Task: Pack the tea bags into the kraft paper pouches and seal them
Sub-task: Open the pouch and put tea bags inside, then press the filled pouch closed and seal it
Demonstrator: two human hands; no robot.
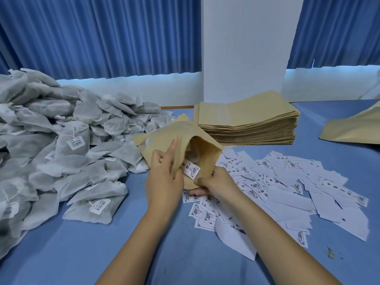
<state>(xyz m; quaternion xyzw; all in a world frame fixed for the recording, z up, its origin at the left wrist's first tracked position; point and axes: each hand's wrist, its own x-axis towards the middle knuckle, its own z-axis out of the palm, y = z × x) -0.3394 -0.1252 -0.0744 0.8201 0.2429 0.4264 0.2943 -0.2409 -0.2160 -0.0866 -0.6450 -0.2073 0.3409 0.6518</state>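
Near the middle of the tabletop, an open brown kraft paper pouch point(186, 140) tilts its mouth toward the person. The left hand point(162, 173) grips its left lip and the right hand point(216, 182) pinches the near lip, probably to keep it wide while a white printed label slip point(191, 168) sits inside. A heap of grey-white mesh tea bags point(61, 145) lines the left edge, within easy reach. A stack of flat kraft pouches point(246, 118) lies toward the far edge, and loose white labels point(287, 194) scatter to the right. A blue tablecloth point(82, 254) covers the surface; blue curtains point(102, 33) and a white pillar point(246, 48) stand behind.
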